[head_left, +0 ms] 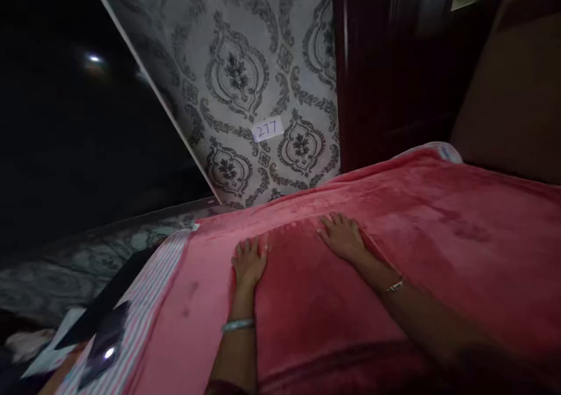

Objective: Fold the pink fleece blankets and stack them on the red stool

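My left hand [249, 262] lies flat on a plush pink-red blanket [204, 307], its fingers slightly apart and pointing away from me. To its right and a little farther off, my right hand [343, 236] also rests palm down with spread fingers. Between the two hands and toward me lies a darker red area [302, 284], with edges running along both forearms; whether it is a separate folded cloth or part of the blanket, I cannot tell. Neither hand grips anything. A band circles my left wrist, and a thin bracelet sits on my right.
Striped cloth [153, 284] shows beyond the blanket's left edge, with a dark shiny phone-like object [103, 348] on it. Behind the blanket rises a patterned wall [239, 50] bearing a paper label [267, 128] marked 277. A dark panel [87, 149] fills the upper left.
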Available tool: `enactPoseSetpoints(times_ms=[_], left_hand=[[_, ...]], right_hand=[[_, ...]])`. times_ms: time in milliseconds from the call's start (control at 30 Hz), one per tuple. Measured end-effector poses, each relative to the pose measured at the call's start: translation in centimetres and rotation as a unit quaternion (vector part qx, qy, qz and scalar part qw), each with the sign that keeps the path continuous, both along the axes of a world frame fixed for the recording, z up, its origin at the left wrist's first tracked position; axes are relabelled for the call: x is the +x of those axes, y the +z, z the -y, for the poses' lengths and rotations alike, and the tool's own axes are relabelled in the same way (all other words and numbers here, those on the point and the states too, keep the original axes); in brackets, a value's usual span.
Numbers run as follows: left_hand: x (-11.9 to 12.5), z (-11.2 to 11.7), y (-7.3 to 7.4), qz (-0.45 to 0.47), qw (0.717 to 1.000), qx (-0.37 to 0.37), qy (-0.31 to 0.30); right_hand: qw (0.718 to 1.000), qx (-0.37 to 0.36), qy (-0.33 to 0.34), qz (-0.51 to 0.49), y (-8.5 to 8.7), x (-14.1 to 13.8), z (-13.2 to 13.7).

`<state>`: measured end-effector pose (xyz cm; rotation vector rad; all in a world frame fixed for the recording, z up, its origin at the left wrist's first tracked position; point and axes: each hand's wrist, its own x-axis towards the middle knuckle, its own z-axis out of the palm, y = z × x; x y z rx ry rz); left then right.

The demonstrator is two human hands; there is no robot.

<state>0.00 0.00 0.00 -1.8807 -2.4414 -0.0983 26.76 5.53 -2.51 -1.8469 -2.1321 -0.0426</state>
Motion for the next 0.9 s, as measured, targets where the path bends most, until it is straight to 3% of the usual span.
enactPoseSetpoints(times_ms=[267, 367, 467, 567, 633, 733, 900], left_hand=[[0.6, 0.5, 1.0, -0.011, 1.000, 0.001, 0.008], [1.2, 0.8, 2.0, -0.015, 1.000, 0.016, 0.017], [2.5, 0.9, 3.5, 0.012, 1.000, 0.010, -0.017], [4.5, 0.6, 4.2, 0.035, 0.996, -0.019, -0.078], [5.7, 0.3, 3.6, 0.030, 0.993, -0.028, -0.109], [6.9, 0.0, 1.7, 0.015, 0.992, -0.022, -0.126], [6.9, 0.0, -0.1, 0.006, 0.992, -0.005, -0.126]], right_hand=[[1.000, 0.030, 0.004, -0.008, 0.2, -0.1, 0.4], [1.000, 0.023, 0.004, -0.011, 0.8, -0.1, 0.7], [1.000, -0.001, 0.014, -0.019, 2.3, -0.8, 0.8], [0.997, -0.026, 0.068, -0.027, 3.5, -1.8, 0.9], [0.994, -0.041, 0.103, -0.026, 3.5, -2.4, 0.9], [0.992, -0.030, 0.122, -0.014, 2.1, -2.9, 0.9], [0.992, 0.001, 0.123, -0.009, 0.0, -2.8, 0.8]])
